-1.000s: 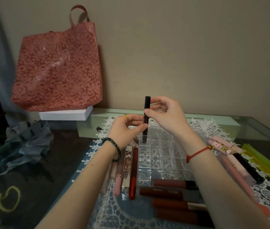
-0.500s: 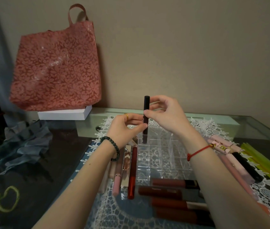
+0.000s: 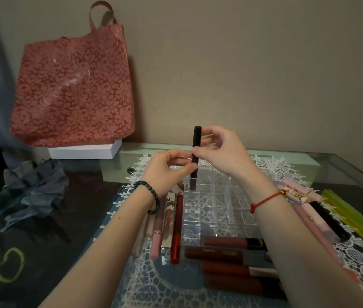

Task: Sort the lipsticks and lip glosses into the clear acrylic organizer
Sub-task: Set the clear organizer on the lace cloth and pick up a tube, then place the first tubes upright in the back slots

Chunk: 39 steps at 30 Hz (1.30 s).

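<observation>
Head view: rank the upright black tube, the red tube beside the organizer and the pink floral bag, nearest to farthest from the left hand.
1. Black tube, held by the left hand.
2. Red tube, lying by the wrist.
3. Floral bag, far back left.

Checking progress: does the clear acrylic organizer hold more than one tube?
No, only the slim black-capped dark-red tube stands in the clear acrylic organizer.

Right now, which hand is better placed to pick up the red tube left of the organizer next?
Left. Both hands pinch the dark lip gloss tube, but the left hand is close to the red lip gloss tube; the right hand would have to cross the acrylic organizer.
</observation>
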Each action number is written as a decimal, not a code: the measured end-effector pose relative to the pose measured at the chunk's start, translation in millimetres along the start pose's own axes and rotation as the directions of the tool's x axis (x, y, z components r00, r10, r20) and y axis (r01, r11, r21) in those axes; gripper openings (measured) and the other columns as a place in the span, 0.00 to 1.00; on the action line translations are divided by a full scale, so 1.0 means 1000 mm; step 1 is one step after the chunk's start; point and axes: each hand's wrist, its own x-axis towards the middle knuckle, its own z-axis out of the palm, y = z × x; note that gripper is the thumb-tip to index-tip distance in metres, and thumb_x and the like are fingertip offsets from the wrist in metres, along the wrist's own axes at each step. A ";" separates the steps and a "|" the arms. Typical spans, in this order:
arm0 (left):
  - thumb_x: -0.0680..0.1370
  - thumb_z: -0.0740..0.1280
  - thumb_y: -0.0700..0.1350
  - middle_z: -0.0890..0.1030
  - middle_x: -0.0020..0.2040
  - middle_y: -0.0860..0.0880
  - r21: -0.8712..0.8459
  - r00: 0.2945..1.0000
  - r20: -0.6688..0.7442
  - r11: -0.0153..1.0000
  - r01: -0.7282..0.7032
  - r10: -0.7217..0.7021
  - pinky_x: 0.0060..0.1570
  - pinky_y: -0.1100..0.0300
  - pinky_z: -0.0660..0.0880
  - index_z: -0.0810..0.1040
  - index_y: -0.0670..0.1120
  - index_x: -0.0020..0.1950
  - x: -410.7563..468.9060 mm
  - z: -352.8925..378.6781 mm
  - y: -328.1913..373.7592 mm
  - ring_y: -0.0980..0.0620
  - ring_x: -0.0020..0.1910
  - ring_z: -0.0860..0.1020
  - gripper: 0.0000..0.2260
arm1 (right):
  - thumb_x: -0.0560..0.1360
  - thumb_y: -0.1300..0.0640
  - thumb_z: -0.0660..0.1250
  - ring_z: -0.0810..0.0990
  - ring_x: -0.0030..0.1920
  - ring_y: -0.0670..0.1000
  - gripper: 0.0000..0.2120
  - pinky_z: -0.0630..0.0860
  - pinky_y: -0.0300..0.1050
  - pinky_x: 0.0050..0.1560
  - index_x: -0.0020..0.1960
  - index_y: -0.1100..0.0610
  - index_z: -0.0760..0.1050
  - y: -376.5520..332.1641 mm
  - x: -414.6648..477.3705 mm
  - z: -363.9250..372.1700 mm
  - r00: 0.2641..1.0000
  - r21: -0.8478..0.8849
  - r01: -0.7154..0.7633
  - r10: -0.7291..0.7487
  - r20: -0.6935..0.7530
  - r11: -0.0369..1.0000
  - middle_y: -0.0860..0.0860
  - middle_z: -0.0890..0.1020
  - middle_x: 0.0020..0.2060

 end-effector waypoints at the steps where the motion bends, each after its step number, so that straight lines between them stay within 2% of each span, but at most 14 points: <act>1: 0.68 0.72 0.45 0.83 0.37 0.58 0.010 1.000 0.001 1.000 -0.001 0.001 0.38 0.64 0.78 0.78 0.58 0.39 0.000 0.000 0.001 0.58 0.40 0.81 0.08 | 0.67 0.62 0.71 0.77 0.36 0.41 0.13 0.73 0.39 0.43 0.41 0.45 0.72 0.000 0.000 0.000 1.000 -0.002 0.003 -0.003 0.003 1.000 0.43 0.78 0.35; 8: 0.69 0.72 0.44 0.83 0.40 0.52 -0.031 0.999 0.007 0.999 0.035 -0.034 0.42 0.50 0.79 0.79 0.56 0.43 -0.004 -0.001 0.005 0.43 0.41 0.81 0.08 | 0.67 0.61 0.72 0.79 0.40 0.45 0.14 0.76 0.43 0.47 0.48 0.49 0.73 -0.001 -0.001 -0.002 0.999 0.008 -0.009 0.009 0.040 1.000 0.46 0.80 0.38; 10: 0.69 0.71 0.44 0.82 0.43 0.51 -0.036 0.999 0.019 0.999 0.027 -0.026 0.41 0.53 0.79 0.78 0.55 0.45 -0.005 -0.001 0.007 0.47 0.41 0.82 0.08 | 0.67 0.60 0.73 0.80 0.44 0.48 0.15 0.76 0.45 0.49 0.51 0.51 0.73 -0.002 -0.003 -0.003 0.999 0.005 -0.007 0.007 0.044 1.000 0.48 0.80 0.41; 13: 0.69 0.71 0.44 0.81 0.45 0.54 -0.013 1.000 0.016 1.000 0.003 -0.003 0.32 0.68 0.76 0.77 0.54 0.49 -0.009 -0.003 0.012 0.58 0.46 0.79 0.11 | 0.67 0.57 0.73 0.80 0.41 0.47 0.19 0.75 0.37 0.42 0.55 0.51 0.73 -0.002 -0.007 -0.010 0.999 0.012 -0.005 0.004 0.043 1.000 0.50 0.80 0.46; 16: 0.70 0.70 0.47 0.79 0.50 0.55 0.100 0.999 -0.032 0.995 -0.009 0.012 0.34 0.75 0.72 0.75 0.50 0.58 -0.014 -0.001 0.012 0.59 0.51 0.75 0.16 | 0.67 0.52 0.73 0.81 0.43 0.46 0.22 0.74 0.35 0.39 0.59 0.48 0.71 -0.006 -0.013 -0.025 0.999 -0.009 -0.011 0.012 0.047 1.000 0.47 0.81 0.46; 21: 0.73 0.66 0.51 0.75 0.57 0.55 0.246 0.997 -0.072 0.969 -0.008 0.027 0.49 0.67 0.67 0.69 0.50 0.64 -0.034 0.003 0.009 0.58 0.55 0.73 0.20 | 0.68 0.48 0.71 0.81 0.42 0.45 0.19 0.70 0.29 0.29 0.57 0.46 0.71 -0.007 -0.030 -0.063 1.000 -0.069 -0.015 0.015 0.010 0.998 0.45 0.81 0.44; 25: 0.74 0.63 0.53 0.72 0.60 0.56 0.283 0.997 -0.074 0.959 0.019 0.002 0.50 0.69 0.65 0.66 0.50 0.67 -0.053 0.004 0.006 0.62 0.55 0.70 0.22 | 0.70 0.49 0.69 0.81 0.43 0.47 0.17 0.72 0.35 0.37 0.57 0.48 0.72 0.003 -0.049 -0.096 0.999 -0.143 -0.035 0.029 -0.044 0.989 0.47 0.81 0.44; 27: 0.74 0.63 0.54 0.73 0.56 0.58 0.287 0.998 -0.054 0.957 0.036 -0.021 0.44 0.74 0.67 0.66 0.50 0.67 -0.062 0.003 0.006 0.64 0.47 0.71 0.22 | 0.70 0.51 0.69 0.81 0.44 0.49 0.17 0.74 0.38 0.42 0.58 0.49 0.72 0.012 -0.059 -0.110 0.996 -0.175 -0.055 0.042 -0.079 0.983 0.48 0.81 0.44; 28: 0.74 0.62 0.54 0.74 0.50 0.61 0.280 0.998 -0.045 0.958 0.056 -0.045 0.40 0.74 0.69 0.66 0.51 0.66 -0.067 0.003 0.007 0.64 0.41 0.71 0.22 | 0.70 0.51 0.69 0.81 0.44 0.50 0.17 0.75 0.37 0.40 0.58 0.49 0.72 0.017 -0.065 -0.116 0.994 -0.193 -0.073 0.056 -0.095 0.978 0.47 0.81 0.44; 30: 0.73 0.62 0.56 0.73 0.41 0.61 0.276 0.995 -0.031 0.956 0.101 -0.097 0.38 0.65 0.70 0.66 0.53 0.65 -0.075 0.002 0.007 0.60 0.36 0.70 0.22 | 0.70 0.53 0.69 0.81 0.40 0.49 0.17 0.74 0.33 0.31 0.58 0.50 0.72 0.028 -0.076 -0.125 0.988 -0.217 -0.117 0.091 -0.123 0.969 0.45 0.80 0.42; 32: 0.73 0.61 0.58 0.73 0.39 0.59 0.348 0.995 -0.025 0.932 0.102 -0.099 0.39 0.62 0.71 0.66 0.55 0.65 -0.082 0.001 0.007 0.58 0.37 0.72 0.21 | 0.70 0.56 0.70 0.80 0.35 0.46 0.17 0.74 0.32 0.29 0.57 0.52 0.73 0.040 -0.085 -0.131 0.983 -0.199 -0.146 0.120 -0.139 0.969 0.46 0.80 0.41; 35: 0.72 0.60 0.59 0.79 0.47 0.49 0.438 0.996 0.016 0.896 0.075 -0.091 0.39 0.55 0.76 0.65 0.57 0.65 -0.089 0.000 0.011 0.52 0.40 0.78 0.21 | 0.69 0.56 0.71 0.80 0.38 0.44 0.16 0.75 0.35 0.34 0.56 0.51 0.73 0.057 -0.097 -0.134 0.975 -0.225 -0.186 0.152 -0.161 0.957 0.48 0.80 0.42; 37: 0.72 0.60 0.58 0.79 0.52 0.43 0.473 0.994 0.052 0.879 0.063 -0.099 0.48 0.47 0.76 0.64 0.54 0.66 -0.090 0.001 0.014 0.46 0.48 0.78 0.24 | 0.69 0.54 0.71 0.79 0.43 0.47 0.16 0.74 0.38 0.36 0.55 0.49 0.72 0.067 -0.104 -0.134 0.968 -0.235 -0.217 0.178 -0.176 0.948 0.49 0.80 0.44; 39: 0.73 0.60 0.56 0.79 0.53 0.44 0.485 0.993 0.073 0.873 0.045 -0.091 0.53 0.49 0.74 0.64 0.51 0.68 -0.091 0.002 0.016 0.48 0.51 0.77 0.24 | 0.71 0.55 0.69 0.78 0.44 0.47 0.14 0.71 0.34 0.33 0.55 0.49 0.72 0.075 -0.108 -0.131 0.968 -0.267 -0.221 0.178 -0.175 0.938 0.48 0.79 0.44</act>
